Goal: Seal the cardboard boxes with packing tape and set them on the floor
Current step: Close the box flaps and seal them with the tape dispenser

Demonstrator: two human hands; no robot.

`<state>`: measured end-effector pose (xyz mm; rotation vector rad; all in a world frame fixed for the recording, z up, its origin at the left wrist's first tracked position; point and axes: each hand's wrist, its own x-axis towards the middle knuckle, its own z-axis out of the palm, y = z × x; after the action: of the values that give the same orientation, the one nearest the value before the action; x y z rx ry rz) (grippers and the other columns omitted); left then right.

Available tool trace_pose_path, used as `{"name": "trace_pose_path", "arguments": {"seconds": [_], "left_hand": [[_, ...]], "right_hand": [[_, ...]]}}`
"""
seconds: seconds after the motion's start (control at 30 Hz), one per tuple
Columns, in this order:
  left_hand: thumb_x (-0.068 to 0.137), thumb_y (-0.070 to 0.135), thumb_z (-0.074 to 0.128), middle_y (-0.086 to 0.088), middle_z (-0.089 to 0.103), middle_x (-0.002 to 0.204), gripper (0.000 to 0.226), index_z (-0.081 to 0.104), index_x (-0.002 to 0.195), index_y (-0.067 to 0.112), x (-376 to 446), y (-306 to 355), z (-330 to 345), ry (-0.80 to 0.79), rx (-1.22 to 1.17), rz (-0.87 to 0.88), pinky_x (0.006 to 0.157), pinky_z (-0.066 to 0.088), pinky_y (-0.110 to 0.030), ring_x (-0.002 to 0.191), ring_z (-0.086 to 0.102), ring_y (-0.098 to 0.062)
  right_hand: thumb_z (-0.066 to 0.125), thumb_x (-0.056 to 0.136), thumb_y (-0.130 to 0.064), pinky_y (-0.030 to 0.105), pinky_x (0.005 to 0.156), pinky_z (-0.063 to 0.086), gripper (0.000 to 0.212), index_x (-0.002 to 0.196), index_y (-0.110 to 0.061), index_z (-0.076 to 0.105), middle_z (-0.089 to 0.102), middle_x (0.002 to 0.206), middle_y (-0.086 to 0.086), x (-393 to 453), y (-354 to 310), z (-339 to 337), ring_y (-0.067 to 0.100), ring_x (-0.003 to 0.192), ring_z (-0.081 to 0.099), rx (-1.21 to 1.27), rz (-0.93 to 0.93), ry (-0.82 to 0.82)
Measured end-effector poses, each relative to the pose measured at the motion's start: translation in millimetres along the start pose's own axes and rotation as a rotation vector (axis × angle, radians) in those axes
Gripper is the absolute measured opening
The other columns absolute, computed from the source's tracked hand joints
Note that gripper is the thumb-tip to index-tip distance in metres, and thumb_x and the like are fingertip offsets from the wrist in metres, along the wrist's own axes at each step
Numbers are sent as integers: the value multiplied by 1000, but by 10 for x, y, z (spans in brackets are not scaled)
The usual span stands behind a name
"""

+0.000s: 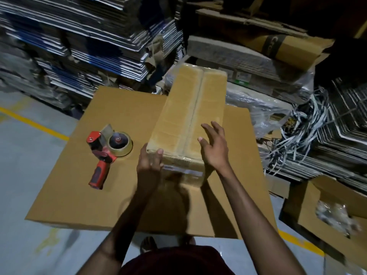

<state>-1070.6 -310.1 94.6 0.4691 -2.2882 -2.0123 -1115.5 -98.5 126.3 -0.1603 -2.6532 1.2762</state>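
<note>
Cardboard box (pixel 184 116) gripped by left hand (pixel 149 161); right hand (pixel 213 145) hovers, fingers spread.

Dark maroon shirt (pixel 174 261), arms bare to both hands, bare foot (pixel 148 244) below

No text can be read with certainty. A white label strip (pixel 181 170) is seen on the near end face of the long taped box (pixel 190 108), but its small dark print is too blurred to be made out. Large dark lettering is printed on a folded brown carton (pixel 278 44) in the stack behind; only part of a rounded letter is shown, and no word can be told.
</note>
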Motion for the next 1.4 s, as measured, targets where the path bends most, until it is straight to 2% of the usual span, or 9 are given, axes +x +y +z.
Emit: {"name": "trace_pose_path", "arguments": {"seconds": [0.1, 0.23, 0.37, 0.5, 0.63, 0.77, 0.9, 1.03, 1.4], "left_hand": [[86, 74, 65, -11, 44, 157, 91, 36, 155, 23, 441, 147, -26, 80, -108, -51, 107, 48, -34, 138, 51, -30], [96, 45, 71, -10, 48, 152, 72, 35, 151, 17, 586, 316, -6, 141, -190, -121, 98, 43, -24, 133, 52, -22], [80, 29, 87, 3, 61, 144, 82, 43, 149, 25, 458, 136, -158, -43, -233, -66, 107, 50, -37, 131, 60, -16], [90, 5, 75, 11, 68, 132, 69, 49, 152, 18, 672, 297, -476, -272, -147, -25, 85, 56, -16, 113, 68, -1], [90, -6, 69, 27, 73, 104, 63, 54, 146, 18, 1087, 527, -622, -463, -53, -28, 74, 54, -12, 91, 70, 9], [94, -2, 65, 7, 68, 129, 55, 57, 147, 12, 1399, 702, -554, -536, 44, 38, 80, 54, -18, 107, 67, -8], [103, 20, 62, -6, 62, 143, 32, 65, 135, 20, 1489, 399, -504, -232, 13, 63, 103, 50, -38, 123, 59, -19], [91, 25, 69, -16, 57, 137, 57, 52, 144, 12, 1291, -213, -804, 237, 729, 17, 100, 50, -52, 121, 56, -35], [90, 20, 67, -23, 62, 123, 45, 42, 125, 4, 949, -753, -1300, 249, 778, -394, 95, 51, -51, 116, 61, -45]], "right_hand": [[53, 106, -19, 47, 125, 30, 47, 152, -11, 49, 30, 166, 5, -234, -243, 398, 24, 153, 29, 166, 127, 181], [61, 100, -7, 51, 127, 24, 62, 157, -20, 40, 21, 168, -12, -499, -766, 878, 20, 157, 19, 334, 291, 222], [70, 90, 3, 14, 107, 38, 60, 142, -25, 58, 33, 159, -18, -790, -941, 923, 6, 147, 32, 606, 271, 17], [66, 87, -54, 23, 95, 35, 39, 118, -33, 73, 56, 138, -13, -813, -853, 670, 12, 127, 50, 272, 70, 5], [59, 97, -54, 36, 93, 39, 42, 133, -33, 67, 59, 132, -13, -486, -877, 440, 18, 111, 37, -405, -249, -115], [60, 98, -53, 42, 104, 40, 61, 153, -31, 44, 47, 147, -1, -9, -945, 447, 24, 127, 41, -602, -500, -368], [67, 98, -42, 47, 116, 32, 72, 160, -26, 34, 37, 155, 6, 281, -973, 640, 27, 140, 35, -630, -567, -403], [67, 99, -19, 48, 122, 31, 67, 159, -22, 36, 33, 152, 7, 323, -920, 810, 30, 138, 37, -444, -473, -357], [68, 97, -28, 53, 128, 10, 50, 142, -15, 52, 40, 154, 11, 609, -996, 993, 30, 151, 24, -493, -507, -441]]}}
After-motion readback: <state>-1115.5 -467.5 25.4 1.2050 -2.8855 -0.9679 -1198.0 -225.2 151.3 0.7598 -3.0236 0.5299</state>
